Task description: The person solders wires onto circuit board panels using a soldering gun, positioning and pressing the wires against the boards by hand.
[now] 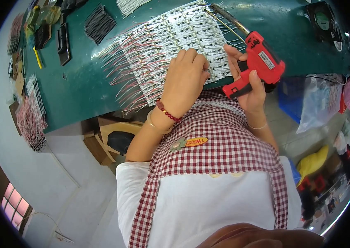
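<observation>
A white panel of small circuit boards [175,29] lies on the table, with red and white wires [127,62] fanning out from its left side. My left hand [185,78] rests over the panel's near part, fingers curled and closed. Whatever they may pinch is hidden beneath them. My right hand [251,97] grips a red soldering gun [261,62] by its handle, at the panel's right edge. The gun's long metal barrel slants up and left, its tip by the panel's far right corner. A thin tube runs alongside the barrel.
The green table [73,99] carries a bundle of black wires [100,24], a black holder [63,43] and a yellow-handled tool [38,58]. Bundled red and white wires [32,115] hang at the left edge. A black round device [323,20] sits far right. Below stands a blue bin [288,97].
</observation>
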### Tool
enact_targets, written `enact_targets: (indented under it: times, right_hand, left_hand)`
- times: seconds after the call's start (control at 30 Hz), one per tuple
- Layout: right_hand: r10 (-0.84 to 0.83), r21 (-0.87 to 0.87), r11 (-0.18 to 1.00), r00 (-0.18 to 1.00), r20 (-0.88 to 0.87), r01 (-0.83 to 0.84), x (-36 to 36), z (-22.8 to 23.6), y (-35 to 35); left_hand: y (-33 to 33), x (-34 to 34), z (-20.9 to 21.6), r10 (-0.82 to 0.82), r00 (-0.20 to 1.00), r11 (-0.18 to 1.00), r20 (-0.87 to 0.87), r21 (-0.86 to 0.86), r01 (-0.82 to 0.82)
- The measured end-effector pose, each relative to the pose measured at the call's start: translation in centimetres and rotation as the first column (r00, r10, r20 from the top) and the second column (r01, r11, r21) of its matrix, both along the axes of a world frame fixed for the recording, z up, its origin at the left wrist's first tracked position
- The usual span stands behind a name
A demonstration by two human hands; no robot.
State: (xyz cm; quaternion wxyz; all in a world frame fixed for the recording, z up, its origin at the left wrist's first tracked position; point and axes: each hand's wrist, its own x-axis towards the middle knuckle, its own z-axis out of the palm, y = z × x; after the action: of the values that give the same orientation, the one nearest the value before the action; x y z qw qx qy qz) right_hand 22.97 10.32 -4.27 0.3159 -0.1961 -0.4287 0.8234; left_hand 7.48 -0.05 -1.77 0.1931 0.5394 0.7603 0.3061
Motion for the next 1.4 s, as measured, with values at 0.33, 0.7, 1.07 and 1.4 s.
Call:
enact_targets:
  times: [0.33, 0.7, 1.07, 1.4]
  right_hand:
    - [-0.007, 0.003, 1.0, 1.0, 0.003, 0.007, 0.0, 0.1, 0.2]
    - [-0.016, -0.034, 0.999, 0.997, -0.073, 0.013, -0.2, 0.2, 0.2]
    - [-0.016, -0.033, 0.999, 0.996, -0.089, 0.013, -0.2, 0.0, 0.2]
    - [-0.002, -0.04, 0.999, 0.995, -0.095, -0.002, -0.4, 0.2, 0.3]
  left_hand:
    - [-0.5, -0.2, 0.8, 0.076, 0.997, 0.997, 0.031, 0.004, -0.076]
    - [-3.1, 0.2, 0.5, 0.259, 0.899, 0.943, -0.355, -0.111, -0.315]
    - [-3.8, -0.3, 1.7, 0.213, 0.906, 0.928, -0.366, -0.215, -0.305]
    - [-0.3, 1.0, 0.9, -0.08, 0.995, 0.994, -0.061, -0.08, 0.075]
